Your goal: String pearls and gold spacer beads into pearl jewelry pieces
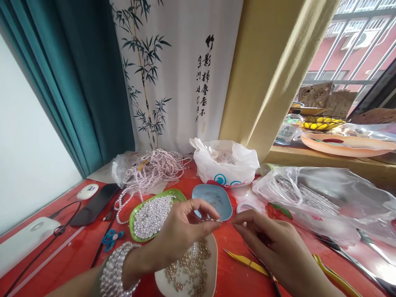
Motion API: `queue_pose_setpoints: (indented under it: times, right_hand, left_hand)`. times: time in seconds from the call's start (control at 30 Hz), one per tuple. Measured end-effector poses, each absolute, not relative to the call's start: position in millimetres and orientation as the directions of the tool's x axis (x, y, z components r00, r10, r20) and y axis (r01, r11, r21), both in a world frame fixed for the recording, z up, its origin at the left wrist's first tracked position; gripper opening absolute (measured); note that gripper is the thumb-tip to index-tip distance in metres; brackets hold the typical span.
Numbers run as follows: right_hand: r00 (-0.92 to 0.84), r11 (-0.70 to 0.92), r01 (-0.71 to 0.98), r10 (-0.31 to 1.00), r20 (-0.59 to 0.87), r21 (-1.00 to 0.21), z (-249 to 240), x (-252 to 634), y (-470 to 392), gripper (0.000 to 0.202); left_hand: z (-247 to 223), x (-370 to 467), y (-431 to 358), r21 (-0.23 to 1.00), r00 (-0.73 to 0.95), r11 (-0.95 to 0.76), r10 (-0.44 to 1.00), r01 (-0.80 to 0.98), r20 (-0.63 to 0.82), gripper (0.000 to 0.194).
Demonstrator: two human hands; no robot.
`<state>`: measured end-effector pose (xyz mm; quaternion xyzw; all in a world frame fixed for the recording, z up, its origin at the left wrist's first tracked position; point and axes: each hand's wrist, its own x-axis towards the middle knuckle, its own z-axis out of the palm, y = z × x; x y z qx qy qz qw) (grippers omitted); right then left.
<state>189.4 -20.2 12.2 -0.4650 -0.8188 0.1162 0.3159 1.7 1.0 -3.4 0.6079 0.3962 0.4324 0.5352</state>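
Note:
My left hand [188,220] is closed in a pinch over the dishes, with a small shiny beaded piece [218,220] between thumb and forefinger. To its right, my right hand [272,237] is also pinched; what its fingertips hold, if anything, is too small to make out. A gap separates the two hands. Below my left hand lies a white dish [213,264] of gold beads. A green dish [132,225] of white pearl beads is left of it, and a blue dish [227,206] with a few tiny pieces stands behind. Strands of pearls wrap my left wrist.
Yellow-handled tweezers [247,262] lie near my right hand. Pink pearl strands [154,169] are heaped at the back left, beside a white plastic bag [225,169]. A clear bag [324,202] and metal tools [355,260] are at right. A phone [94,204] lies left.

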Motion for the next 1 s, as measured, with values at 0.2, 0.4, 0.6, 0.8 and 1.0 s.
queue_pose_setpoints:
  times: [0.2, 0.4, 0.6, 0.8, 1.0]
  right_hand:
    - [-0.427, 0.704, 0.665, 0.633, 0.646, -0.251, 14.7, 188.2, -25.1, 0.016]
    - [-0.459, 0.711, 0.690, 0.574, 0.678, -0.135, 13.8, 185.2, -27.5, 0.016]
    - [-0.425, 0.694, 0.694, 0.612, 0.668, -0.194, 11.0, 181.9, -25.3, 0.018]
    - [-0.416, 0.671, 0.704, 0.655, 0.631, -0.232, 8.6, 181.1, -25.9, 0.017]
    - [-0.444, 0.701, 0.682, 0.623, 0.644, -0.208, 10.3, 182.1, -27.9, 0.016]
  left_hand:
    - [-0.1, 2.4, 1.0, 0.988, 0.302, -0.147, 0.945, 0.049, 0.126, 0.019]
    - [0.4, 3.2, 0.0, 0.988, 0.268, -0.154, 0.953, 0.021, 0.143, 0.020]
    - [2.4, 3.6, -1.3, 0.984, 0.258, -0.177, 0.951, -0.004, 0.172, 0.019]
    - [3.0, 3.8, -1.5, 0.978, 0.268, -0.207, 0.941, -0.021, 0.205, 0.016]
    - [1.5, 2.7, -0.9, 0.925, 0.272, -0.379, 0.892, 0.013, 0.361, 0.007]
